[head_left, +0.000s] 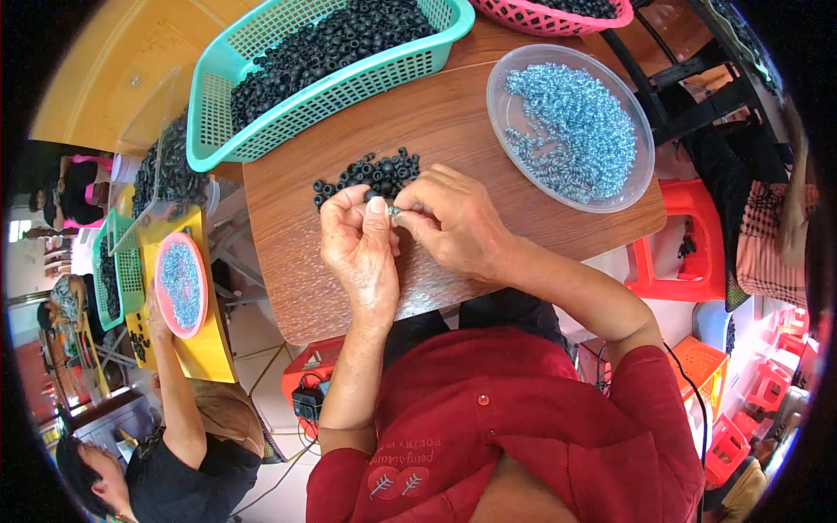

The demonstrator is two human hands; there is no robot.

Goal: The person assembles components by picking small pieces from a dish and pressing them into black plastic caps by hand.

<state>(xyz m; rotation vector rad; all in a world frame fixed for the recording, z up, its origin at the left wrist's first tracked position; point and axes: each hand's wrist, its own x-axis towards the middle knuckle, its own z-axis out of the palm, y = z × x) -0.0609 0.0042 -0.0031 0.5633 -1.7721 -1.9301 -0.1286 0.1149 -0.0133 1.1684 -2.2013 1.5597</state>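
Spring [395, 212] (tiny, silvery) at person's fingertips, above wooden counter [296, 270]. Right hand [449, 213]: thumb and fingers narrowed, pinching spring. Left hand [359, 240]: thumb upright just beside spring, fingers drawn in close; cannot tell whether anything sits in them. Black parts [384, 171] loose in small pile on counter, just beyond hands. Teal basket [340, 101] at far side, heaped with more such parts. Clear bowl [499, 109] to right, holding many bluish springs [584, 122]. Pink basket [558, 22] farther off, partly out of view.
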